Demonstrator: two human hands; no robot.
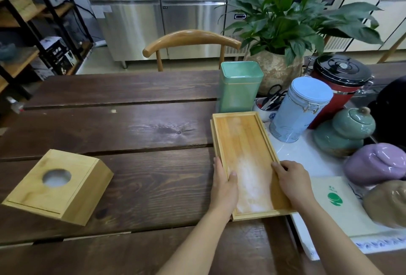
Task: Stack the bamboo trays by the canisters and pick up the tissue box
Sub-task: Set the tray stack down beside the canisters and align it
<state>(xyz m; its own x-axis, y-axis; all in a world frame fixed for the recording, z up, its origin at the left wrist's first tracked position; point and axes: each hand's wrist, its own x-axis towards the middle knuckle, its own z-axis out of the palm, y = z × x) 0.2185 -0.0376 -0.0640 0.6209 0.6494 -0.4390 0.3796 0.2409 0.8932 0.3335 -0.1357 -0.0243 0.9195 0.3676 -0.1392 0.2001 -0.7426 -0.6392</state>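
Note:
A bamboo tray [243, 142] lies lengthwise on the dark wooden table [131, 134], stacked on a second tray whose edge [212, 134] shows along its left side. My left hand [225, 186] grips the top tray's left rim, thumb inside. My right hand [293, 183] holds its right rim. The stack sits just in front of a green square canister [239, 88] and left of a light blue canister [298, 110]. A bamboo tissue box [58, 186] with a round hole on top stands at the table's left, apart from both hands.
A red canister [338, 83], teal ceramic jar [347, 131], purple [377, 162] and brown [386, 202] jars crowd the right on a white cloth [307, 156]. A potted plant [283, 28] and a cup with scissors [269, 103] stand behind. A wooden chair [191, 39] faces the far edge.

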